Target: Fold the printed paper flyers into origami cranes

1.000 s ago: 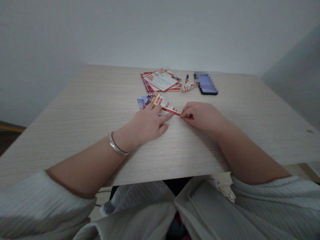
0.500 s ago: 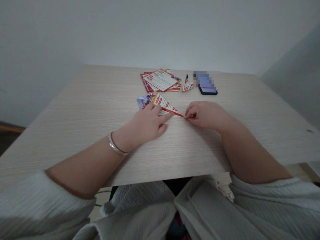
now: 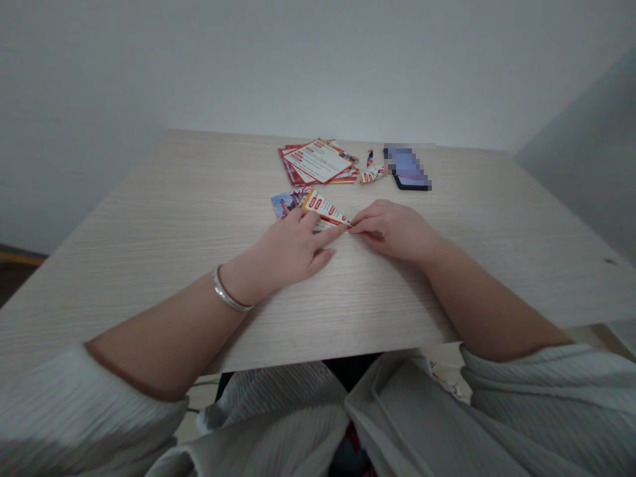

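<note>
Your right hand (image 3: 397, 230) has slid left, pinching the tip of the white-and-red folded paper wedge (image 3: 324, 206) well inside the counter (image 3: 199, 205) edges, likely light, crease-prone, best pressed at its broad end by your spread left hand (image 3: 291, 248).

Pale wood-grain table (image 3: 163, 225), items noted.
We take the stack of printed sheets (image 3: 320, 161) as landmark: just right of it we record a small folded paper piece (image 3: 368, 176); farther right, a dark-edged phone (image 3: 410, 175), partly pixelated; on its near side, a folded printed sheet (image 3: 324, 206) tapering rightward; well right and nearer us, a small dark mark (image 3: 611, 261).
</note>
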A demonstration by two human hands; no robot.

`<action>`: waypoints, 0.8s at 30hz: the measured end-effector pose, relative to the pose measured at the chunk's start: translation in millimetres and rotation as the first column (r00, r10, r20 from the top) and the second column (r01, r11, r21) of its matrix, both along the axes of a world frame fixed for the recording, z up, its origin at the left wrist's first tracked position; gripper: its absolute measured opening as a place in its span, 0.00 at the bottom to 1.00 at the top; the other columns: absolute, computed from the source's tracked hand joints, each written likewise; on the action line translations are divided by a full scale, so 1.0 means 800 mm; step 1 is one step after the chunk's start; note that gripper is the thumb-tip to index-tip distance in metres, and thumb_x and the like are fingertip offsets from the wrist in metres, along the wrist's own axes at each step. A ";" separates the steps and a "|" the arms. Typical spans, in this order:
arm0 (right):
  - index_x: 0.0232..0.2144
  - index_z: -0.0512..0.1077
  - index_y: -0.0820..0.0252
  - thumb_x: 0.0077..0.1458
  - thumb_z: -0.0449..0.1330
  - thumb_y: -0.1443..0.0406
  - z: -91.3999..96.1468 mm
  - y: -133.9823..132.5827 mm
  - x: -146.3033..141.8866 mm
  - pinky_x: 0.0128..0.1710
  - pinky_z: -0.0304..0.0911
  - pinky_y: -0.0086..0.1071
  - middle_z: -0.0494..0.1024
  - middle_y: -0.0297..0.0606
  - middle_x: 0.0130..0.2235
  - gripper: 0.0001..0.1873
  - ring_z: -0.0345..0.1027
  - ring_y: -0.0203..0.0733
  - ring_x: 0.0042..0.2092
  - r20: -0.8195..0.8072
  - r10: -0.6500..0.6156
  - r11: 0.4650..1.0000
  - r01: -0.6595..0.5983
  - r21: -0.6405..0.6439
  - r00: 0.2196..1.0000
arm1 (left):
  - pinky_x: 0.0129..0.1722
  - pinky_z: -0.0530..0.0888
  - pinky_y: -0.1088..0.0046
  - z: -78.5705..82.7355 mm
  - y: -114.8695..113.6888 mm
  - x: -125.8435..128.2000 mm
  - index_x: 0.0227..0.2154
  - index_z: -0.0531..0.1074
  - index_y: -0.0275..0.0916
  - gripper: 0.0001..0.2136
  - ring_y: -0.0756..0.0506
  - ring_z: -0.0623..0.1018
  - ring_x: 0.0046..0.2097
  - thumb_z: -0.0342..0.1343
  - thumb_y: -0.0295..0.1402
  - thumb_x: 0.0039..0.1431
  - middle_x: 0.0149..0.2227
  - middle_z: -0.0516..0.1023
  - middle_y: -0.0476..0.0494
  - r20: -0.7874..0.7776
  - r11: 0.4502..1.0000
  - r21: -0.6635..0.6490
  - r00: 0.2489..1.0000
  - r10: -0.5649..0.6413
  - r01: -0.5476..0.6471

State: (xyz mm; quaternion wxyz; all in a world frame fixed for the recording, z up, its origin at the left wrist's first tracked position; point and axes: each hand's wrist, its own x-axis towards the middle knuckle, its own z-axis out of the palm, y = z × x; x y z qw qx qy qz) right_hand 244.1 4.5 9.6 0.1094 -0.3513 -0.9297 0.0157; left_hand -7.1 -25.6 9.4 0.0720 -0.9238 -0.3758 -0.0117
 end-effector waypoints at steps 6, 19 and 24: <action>0.44 0.85 0.59 0.63 0.60 0.70 0.008 -0.006 -0.008 0.55 0.69 0.43 0.86 0.45 0.51 0.14 0.76 0.50 0.52 0.087 -0.030 1.000 0.029 0.005 0.996 | 0.53 0.72 0.48 0.000 -0.001 0.002 0.69 0.68 0.47 0.24 0.31 0.75 0.52 0.44 0.40 0.74 0.52 0.74 0.29 0.040 1.000 -0.010 0.999 0.019 -0.018; 0.45 0.84 0.60 0.64 0.58 0.70 0.011 -0.011 -0.003 0.55 0.68 0.42 0.85 0.42 0.54 0.15 0.77 0.50 0.54 0.097 -0.063 0.996 0.069 -0.055 0.993 | 0.62 0.69 0.56 0.008 0.008 -0.028 0.64 0.72 0.40 0.24 0.37 0.74 0.64 0.37 0.38 0.77 0.62 0.75 0.33 -0.019 0.998 -0.067 1.000 -0.009 0.008; 0.46 0.84 0.58 0.64 0.58 0.69 0.009 -0.009 0.000 0.54 0.68 0.40 0.85 0.41 0.54 0.15 0.77 0.49 0.55 0.088 -0.077 0.995 0.082 -0.053 0.993 | 0.58 0.71 0.59 0.005 0.013 -0.045 0.55 0.79 0.45 0.22 0.40 0.79 0.56 0.39 0.40 0.76 0.57 0.81 0.40 -0.034 0.993 -0.087 0.996 0.080 -0.082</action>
